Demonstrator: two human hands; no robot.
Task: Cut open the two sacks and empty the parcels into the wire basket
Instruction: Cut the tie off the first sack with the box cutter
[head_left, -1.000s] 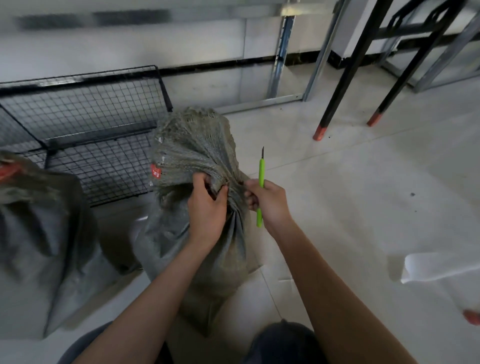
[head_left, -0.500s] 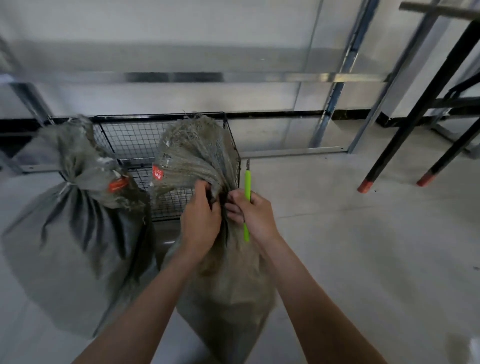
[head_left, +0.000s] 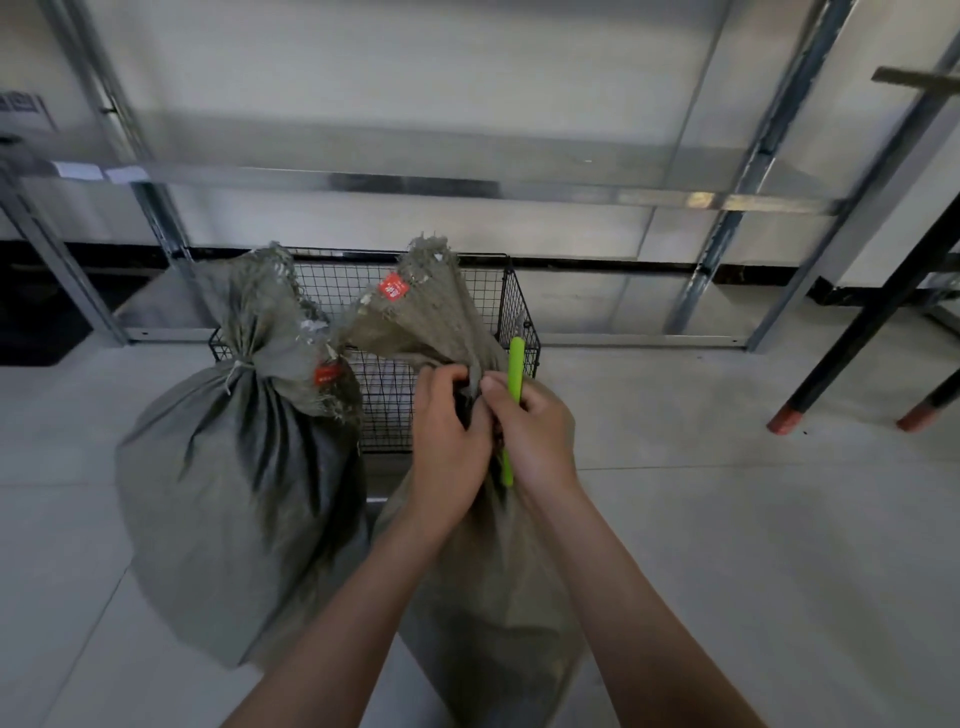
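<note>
Lowest in the view, two bare forearms reach forward and meet on the nearer sack (head_left: 493, 571), a grey-green woven bag standing on the pale tiled floor (head_left: 727, 545). The left hand (head_left: 449, 441) has its fingers curled tight round the gathered neck of that sack, with the back of the hand toward the camera. Pressed up against it, the right hand (head_left: 537, 436) is wrapped round a green cutter (head_left: 515, 371). The cutter's handle is upright, its top poking out above the knuckles and its tail showing below the palm. The right thumb pushes in against the bunched cloth. Whether a blade is out at the tip cannot be told. Above both sets of fingers the sack's loose, frayed mouth fans upward, a red tag (head_left: 393, 287) stuck to it. The weave hides what is inside.

Just left of the left hand's fingers stands the second sack (head_left: 234, 493), fat and upright. Its neck is cinched by a pale tie (head_left: 236, 366), and a red label (head_left: 327, 373) sits on the flopped-over top.

Straight beyond the fingertips, behind both sacks, the black wire basket (head_left: 519, 312) sits on the floor, mostly screened by the sack tops. Farther back a metal shelving frame (head_left: 415, 184) runs along the white wall. Well off to the right of the right hand, black table legs (head_left: 852, 338) come down on orange-red feet (head_left: 784, 420).
</note>
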